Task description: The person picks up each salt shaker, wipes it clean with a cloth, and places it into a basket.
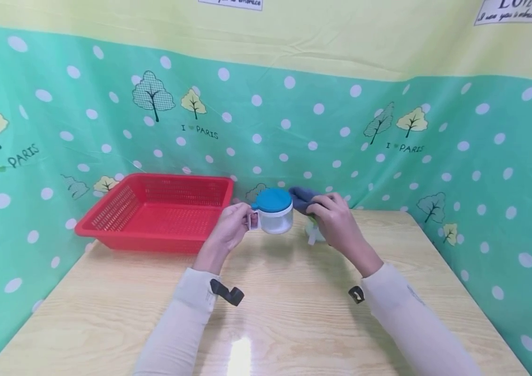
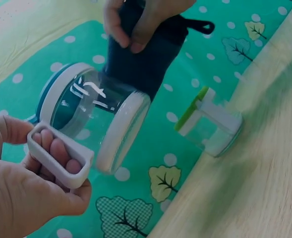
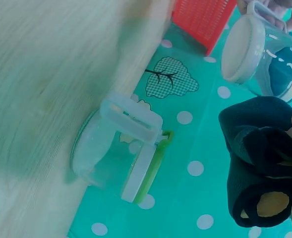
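My left hand (image 1: 232, 227) grips the white handle of a clear seasoning jar (image 1: 277, 221) with a blue lid, held up above the table. In the left wrist view, fingers pass through the handle loop (image 2: 61, 154). My right hand (image 1: 337, 221) pinches a folded dark blue cloth (image 1: 304, 198) close beside the jar's right side. The right wrist view shows the cloth (image 3: 260, 158) bunched in folds, with fingers at its edge. Below the right hand, a second clear jar (image 2: 210, 124) with a green lid and white handle stands on the table, partly hidden in the head view.
A red plastic basket (image 1: 153, 243) sits at the back left of the wooden table (image 1: 284, 324). Behind and along both sides hangs a green and yellow patterned curtain (image 1: 275, 125). Black straps (image 1: 226, 292) are on both sleeves.
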The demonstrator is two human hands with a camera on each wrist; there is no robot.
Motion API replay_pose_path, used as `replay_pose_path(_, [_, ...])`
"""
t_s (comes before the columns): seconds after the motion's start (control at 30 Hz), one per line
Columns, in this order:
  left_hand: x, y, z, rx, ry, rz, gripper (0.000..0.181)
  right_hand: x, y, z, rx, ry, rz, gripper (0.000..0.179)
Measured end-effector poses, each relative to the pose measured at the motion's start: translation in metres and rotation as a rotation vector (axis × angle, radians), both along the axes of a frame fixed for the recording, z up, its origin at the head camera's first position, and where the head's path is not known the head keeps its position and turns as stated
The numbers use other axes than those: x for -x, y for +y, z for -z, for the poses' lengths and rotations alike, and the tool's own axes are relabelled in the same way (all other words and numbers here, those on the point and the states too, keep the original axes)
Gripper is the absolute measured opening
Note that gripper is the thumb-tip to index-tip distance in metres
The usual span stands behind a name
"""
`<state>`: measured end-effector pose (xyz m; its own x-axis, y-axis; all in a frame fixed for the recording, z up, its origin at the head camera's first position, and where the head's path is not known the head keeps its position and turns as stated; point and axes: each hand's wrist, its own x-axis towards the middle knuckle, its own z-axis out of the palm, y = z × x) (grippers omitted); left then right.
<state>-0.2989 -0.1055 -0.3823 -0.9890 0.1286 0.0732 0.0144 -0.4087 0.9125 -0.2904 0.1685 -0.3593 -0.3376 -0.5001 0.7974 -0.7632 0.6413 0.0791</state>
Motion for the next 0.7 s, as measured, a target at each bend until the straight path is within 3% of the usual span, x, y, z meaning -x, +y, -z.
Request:
replay_pose_path(0.2, [-0.003, 0.001, 0.000, 0.046, 0.064, 0.067, 0.028, 0.013, -0.007, -0.013, 0.109, -0.079, -0.049, 0.021])
replay_pose_path(0.4, [-0.005, 0.001, 0.001, 0.049, 0.096, 0.091, 0.026, 0.019, -0.015, -0.025, 0.134, -0.155, -0.041, 0.015])
replay_pose_path(0.7, [-0.002, 0.000, 0.000, 0.040, 0.080, 0.033, 0.028, 0.004, -0.011, -0.023, 0.122, -0.112, -0.062, 0.020])
